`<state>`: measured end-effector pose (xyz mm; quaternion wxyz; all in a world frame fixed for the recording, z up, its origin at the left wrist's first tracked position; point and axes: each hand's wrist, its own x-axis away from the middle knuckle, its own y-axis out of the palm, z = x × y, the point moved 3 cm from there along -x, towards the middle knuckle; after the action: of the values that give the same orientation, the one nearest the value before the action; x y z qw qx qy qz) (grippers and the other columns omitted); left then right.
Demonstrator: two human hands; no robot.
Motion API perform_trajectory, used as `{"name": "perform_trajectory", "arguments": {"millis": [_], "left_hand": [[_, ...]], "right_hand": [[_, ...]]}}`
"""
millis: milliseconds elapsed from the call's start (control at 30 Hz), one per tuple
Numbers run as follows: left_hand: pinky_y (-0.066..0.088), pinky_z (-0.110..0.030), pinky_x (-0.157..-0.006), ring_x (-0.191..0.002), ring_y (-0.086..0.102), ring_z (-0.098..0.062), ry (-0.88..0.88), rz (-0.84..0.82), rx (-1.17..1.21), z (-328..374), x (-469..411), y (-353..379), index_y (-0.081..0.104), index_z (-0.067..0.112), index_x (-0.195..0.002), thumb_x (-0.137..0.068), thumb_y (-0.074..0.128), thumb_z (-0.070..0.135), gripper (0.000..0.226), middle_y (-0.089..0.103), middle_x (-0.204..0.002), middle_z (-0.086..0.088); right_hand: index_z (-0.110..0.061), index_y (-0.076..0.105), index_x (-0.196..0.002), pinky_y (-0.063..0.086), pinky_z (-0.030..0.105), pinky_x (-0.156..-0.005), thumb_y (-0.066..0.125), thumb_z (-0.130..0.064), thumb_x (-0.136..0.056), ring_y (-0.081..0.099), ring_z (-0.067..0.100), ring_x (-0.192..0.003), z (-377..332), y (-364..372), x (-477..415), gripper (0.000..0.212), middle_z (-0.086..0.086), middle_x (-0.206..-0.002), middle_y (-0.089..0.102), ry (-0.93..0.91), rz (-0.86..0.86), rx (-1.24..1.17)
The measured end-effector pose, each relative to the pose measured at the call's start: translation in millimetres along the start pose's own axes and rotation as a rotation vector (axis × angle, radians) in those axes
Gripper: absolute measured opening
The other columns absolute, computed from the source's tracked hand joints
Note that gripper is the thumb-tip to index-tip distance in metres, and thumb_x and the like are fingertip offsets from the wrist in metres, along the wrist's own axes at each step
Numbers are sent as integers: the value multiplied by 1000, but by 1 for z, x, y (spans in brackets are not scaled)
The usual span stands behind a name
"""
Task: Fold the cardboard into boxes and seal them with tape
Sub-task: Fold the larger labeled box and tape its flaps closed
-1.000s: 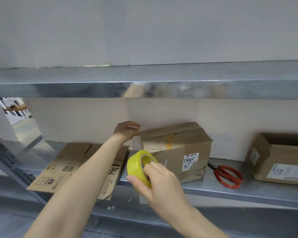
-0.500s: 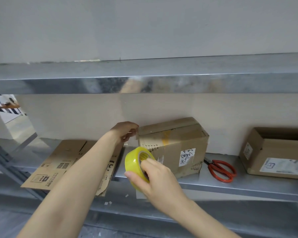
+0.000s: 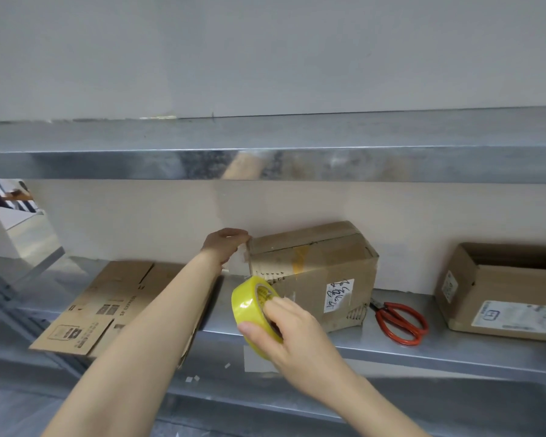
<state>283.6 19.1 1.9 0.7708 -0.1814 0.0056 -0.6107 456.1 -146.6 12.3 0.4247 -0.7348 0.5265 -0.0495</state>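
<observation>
A folded brown cardboard box (image 3: 325, 272) with a white handwritten label lies on the metal shelf (image 3: 438, 348). My left hand (image 3: 226, 244) reaches to the box's upper left corner and pinches the free end of clear tape there. A strip of tape (image 3: 246, 263) runs down the box's left edge to the yellow tape roll (image 3: 249, 305). My right hand (image 3: 284, 329) grips that roll just in front of the box's lower left corner, with the thumb under the roll and the fingers in its core.
Flattened cardboard (image 3: 108, 307) lies on the shelf to the left, partly under my left forearm. Red scissors (image 3: 397, 321) lie right of the box. An open brown box (image 3: 505, 294) stands at the far right. An upper shelf (image 3: 265, 146) overhangs, and a lower shelf runs below.
Only my view has bobbed slightly. Both hands keep the same hold at the box corner and on the roll.
</observation>
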Motion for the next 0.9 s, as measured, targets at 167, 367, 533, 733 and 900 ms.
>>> {"name": "perform_trajectory", "arguments": {"millis": [167,367,533,733,900], "left_hand": [[47,-12,-64,-54,60,0,351,84,-103,7,4,-2,69,19,-80,-80,77,12,11,70,-74,3],[48,-9,-63,-56,62,1,504,-83,-350,22,15,-12,70,10,-90,-90,61,-3,16,69,-75,0],[47,-5,-70,-66,64,10,484,-221,-667,38,18,-22,74,18,-96,-87,60,-7,30,73,-84,3],[49,-20,-84,-92,68,-15,550,-204,-848,40,22,-17,74,17,-105,-87,66,0,26,73,-99,-3],[44,-23,-87,-101,63,-20,733,-219,-1037,41,22,-13,72,14,-109,-89,68,12,21,71,-104,-4]], "right_hand": [[-30,20,-66,20,25,-63,19,-80,-84,34,-2,-71,2,0,-1,53,-14,-68,30,-10,-24,11],[-31,19,-66,20,25,-63,22,-80,-85,34,-3,-71,7,-1,-2,52,-13,-67,30,-18,-31,6],[-30,21,-66,21,25,-63,21,-81,-83,35,-2,-72,8,-3,-3,54,-11,-68,32,-26,-56,14],[-26,26,-66,28,23,-61,30,-76,-83,35,5,-70,10,-10,-3,53,-8,-68,35,-3,-70,-18],[-27,25,-65,28,22,-62,33,-72,-84,35,5,-69,10,-12,-2,49,-9,-67,34,2,-77,-51]]}}
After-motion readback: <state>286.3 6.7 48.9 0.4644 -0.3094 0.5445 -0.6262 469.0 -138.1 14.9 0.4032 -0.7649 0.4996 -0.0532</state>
